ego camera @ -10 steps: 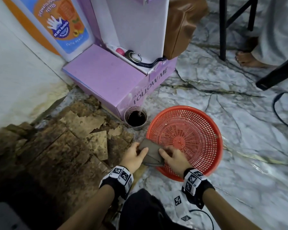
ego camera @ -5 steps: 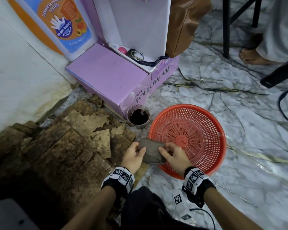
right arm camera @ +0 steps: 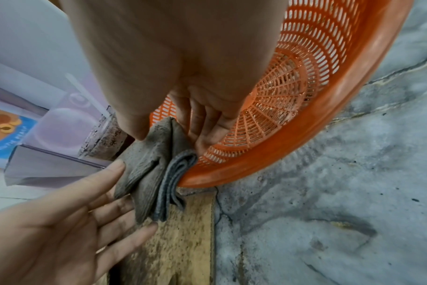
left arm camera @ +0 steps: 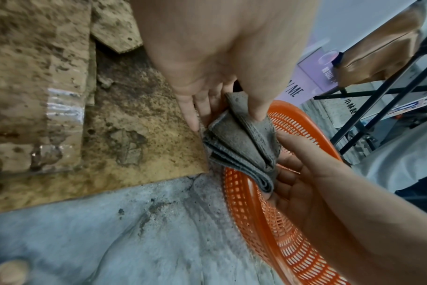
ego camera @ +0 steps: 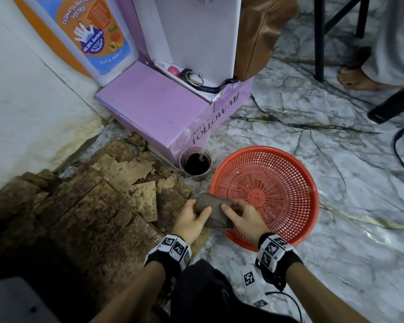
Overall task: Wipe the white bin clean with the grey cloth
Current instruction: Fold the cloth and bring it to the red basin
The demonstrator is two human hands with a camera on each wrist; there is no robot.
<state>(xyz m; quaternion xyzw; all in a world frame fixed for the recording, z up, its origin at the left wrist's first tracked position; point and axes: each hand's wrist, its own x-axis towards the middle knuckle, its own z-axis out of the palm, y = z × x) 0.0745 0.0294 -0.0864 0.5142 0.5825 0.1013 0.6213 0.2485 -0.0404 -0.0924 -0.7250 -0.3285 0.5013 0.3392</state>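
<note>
A folded grey cloth (ego camera: pixel 216 213) is held between both hands over the near-left rim of a round orange-red mesh basket (ego camera: pixel 264 149) that stands on the floor. My left hand (ego camera: pixel 191 220) pinches the cloth's left end, thumb on top and straight fingers underneath. My right hand (ego camera: pixel 245 217) pinches the right end the same way. The left wrist view shows the cloth (left arm camera: pixel 244 142) in stacked layers against the basket (left arm camera: pixel 256 212). In the right wrist view the cloth (right arm camera: pixel 151 173) hangs just outside the basket (right arm camera: pixel 305 96). No white bin shows in any view.
A clear cup of dark liquid (ego camera: pixel 196 163) stands beside the basket, against a purple carton (ego camera: pixel 154 113). Stained, torn cardboard (ego camera: pixel 91 206) covers the floor on the left. On the marble floor at the right are black chair legs (ego camera: pixel 318 38), a person's bare foot (ego camera: pixel 357 80) and a black cable (ego camera: pixel 401 155).
Both hands keep their hold on the cloth at the basket's rim. They have shifted only slightly, and the head view has drifted a little.
</note>
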